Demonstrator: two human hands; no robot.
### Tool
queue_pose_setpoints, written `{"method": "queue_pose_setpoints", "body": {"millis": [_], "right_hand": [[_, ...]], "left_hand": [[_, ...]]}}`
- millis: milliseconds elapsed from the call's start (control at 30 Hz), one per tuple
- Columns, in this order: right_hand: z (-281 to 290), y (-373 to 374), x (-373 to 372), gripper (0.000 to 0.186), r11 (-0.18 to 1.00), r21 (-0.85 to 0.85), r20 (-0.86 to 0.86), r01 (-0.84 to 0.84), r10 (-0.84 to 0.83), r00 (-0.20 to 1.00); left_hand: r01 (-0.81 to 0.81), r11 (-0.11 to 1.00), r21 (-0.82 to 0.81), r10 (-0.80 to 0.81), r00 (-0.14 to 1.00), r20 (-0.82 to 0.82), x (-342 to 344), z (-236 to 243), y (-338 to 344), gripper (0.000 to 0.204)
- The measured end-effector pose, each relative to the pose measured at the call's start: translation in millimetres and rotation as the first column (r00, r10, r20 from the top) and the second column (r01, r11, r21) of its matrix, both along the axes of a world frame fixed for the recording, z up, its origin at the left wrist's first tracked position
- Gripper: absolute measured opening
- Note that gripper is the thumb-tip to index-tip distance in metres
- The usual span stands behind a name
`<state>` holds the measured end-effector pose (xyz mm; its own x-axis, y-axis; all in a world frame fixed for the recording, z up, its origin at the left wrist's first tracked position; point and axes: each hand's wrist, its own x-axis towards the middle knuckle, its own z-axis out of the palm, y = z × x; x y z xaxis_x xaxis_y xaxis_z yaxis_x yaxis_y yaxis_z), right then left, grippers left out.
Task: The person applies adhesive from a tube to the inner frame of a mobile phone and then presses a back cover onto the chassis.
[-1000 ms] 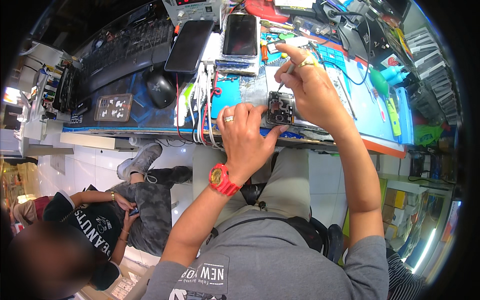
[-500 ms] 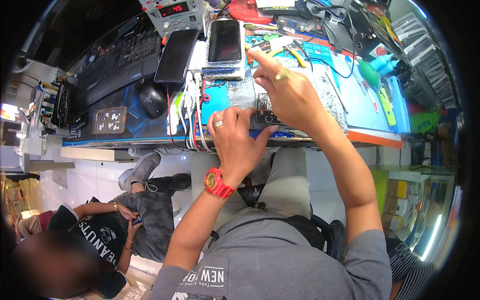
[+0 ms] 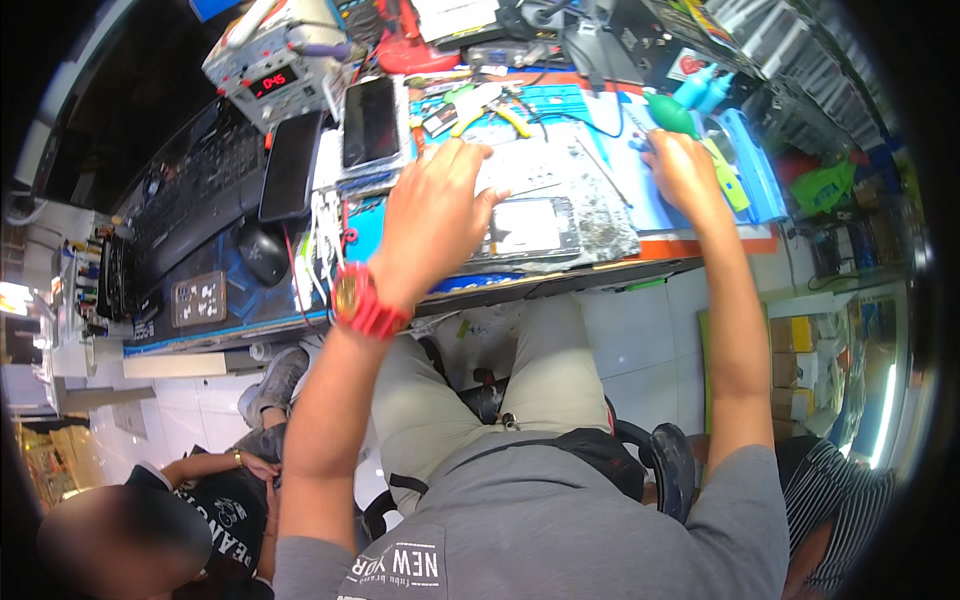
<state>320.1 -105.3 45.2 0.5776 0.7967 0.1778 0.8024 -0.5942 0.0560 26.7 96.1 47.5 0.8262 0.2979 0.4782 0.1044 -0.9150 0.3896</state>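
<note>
An opened phone (image 3: pixel 535 226) lies sideways on a worn grey work mat (image 3: pixel 605 215) near the bench's front edge, a bright white rectangle showing inside its dark frame. Left of it hovers my left hand (image 3: pixel 432 215), thumb and forefinger apart and nothing visible between them. Its palm side is hidden. My right hand (image 3: pixel 686 172) is off to the right above a light blue sheet, beside a green rubber bulb (image 3: pixel 670 115). Its fingers are curled together near a small bluish item, and whatever they hold cannot be made out.
Two dark phones, one flat (image 3: pixel 291 165) and one on a stack (image 3: pixel 370 122), lie left of the mat. Yellow-handled pliers (image 3: pixel 490 112) and a power supply (image 3: pixel 272 75) stand farther back. White cables (image 3: pixel 325 215) hang over the edge. Another person (image 3: pixel 225 500) sits at lower left.
My right hand has left the phone and reached right to the bulb. My left hand has lifted forward off the phone. The phone now lies sideways with white showing. The view has shifted.
</note>
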Motion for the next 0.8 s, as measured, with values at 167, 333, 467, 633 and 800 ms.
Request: {"method": "queue_pose_setpoints", "body": {"millis": [167, 333, 467, 633, 800], "right_hand": [[22, 8, 6, 0.028, 0.974, 0.227, 0.130, 0.017, -0.047, 0.990], [13, 8, 63, 0.047, 0.981, 0.191, 0.222, 0.032, -0.075, 0.972], [13, 24, 82, 0.059, 0.993, 0.005, -0.048, 0.114, -0.114, 0.992], [8, 24, 97, 0.056, 0.977, 0.208, -0.074, 0.049, -0.035, 0.997], [3, 12, 108, 0.062, 0.826, 0.564, 0.146, 0.006, -0.107, 0.983]], "left_hand": [[0.020, 0.978, 0.208, 0.074, 0.900, -0.431, 47, 5, 36, 0.061], [0.076, 0.986, 0.148, 0.012, 0.856, -0.517, 67, 10, 41, 0.062], [0.104, 0.992, 0.070, -0.058, 0.876, -0.478, 72, 5, 55, 0.059], [0.153, 0.987, 0.041, -0.122, 0.901, -0.417, 82, 15, 67, 0.039], [0.114, 0.984, -0.139, -0.157, 0.923, -0.353, 89, 27, 73, 0.031]]}}
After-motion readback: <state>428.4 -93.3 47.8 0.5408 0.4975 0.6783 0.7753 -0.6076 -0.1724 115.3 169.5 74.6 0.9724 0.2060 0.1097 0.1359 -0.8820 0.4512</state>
